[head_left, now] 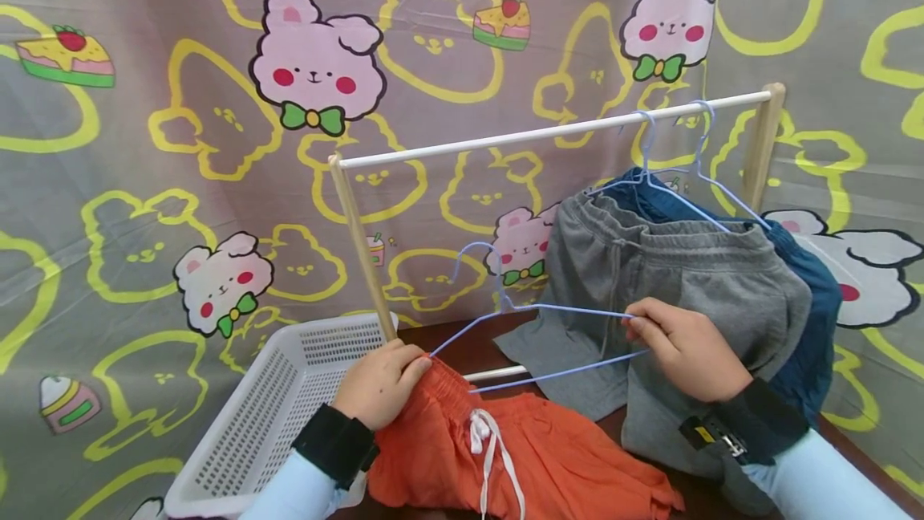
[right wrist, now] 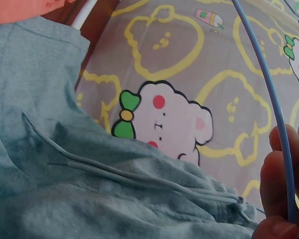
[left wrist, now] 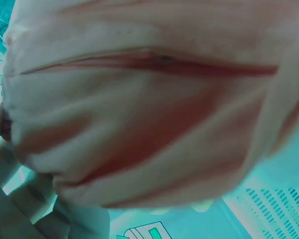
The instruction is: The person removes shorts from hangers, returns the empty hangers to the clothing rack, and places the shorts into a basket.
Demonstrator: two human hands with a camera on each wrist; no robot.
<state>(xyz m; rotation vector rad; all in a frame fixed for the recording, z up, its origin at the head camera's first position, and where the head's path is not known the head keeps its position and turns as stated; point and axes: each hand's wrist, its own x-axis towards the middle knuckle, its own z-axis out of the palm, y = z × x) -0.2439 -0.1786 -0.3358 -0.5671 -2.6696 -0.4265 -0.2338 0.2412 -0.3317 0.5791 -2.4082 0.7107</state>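
My left hand (head_left: 382,383) grips the waistband of orange-red shorts (head_left: 570,444) with a white drawstring. One end of a light blue wire hanger (head_left: 508,305) goes into that waistband by my thumb. The hanger's other end is pinched between the thumb and fingers of my right hand (head_left: 689,347), and its hook points up, off the rail. In the left wrist view the shorts (left wrist: 149,124) fill most of the picture, looking pale, with my fingers (left wrist: 32,204) at their edge. The right wrist view shows the hanger wire (right wrist: 269,74) running into my fingers (right wrist: 273,174).
A wooden-ended rack with a white rail (head_left: 549,133) stands ahead. Grey shorts (head_left: 693,279) and a blue garment (head_left: 812,295) hang on hangers at its right, the grey ones behind my right hand. A white perforated basket (head_left: 238,424) sits at the left, before a patterned curtain (head_left: 447,46).
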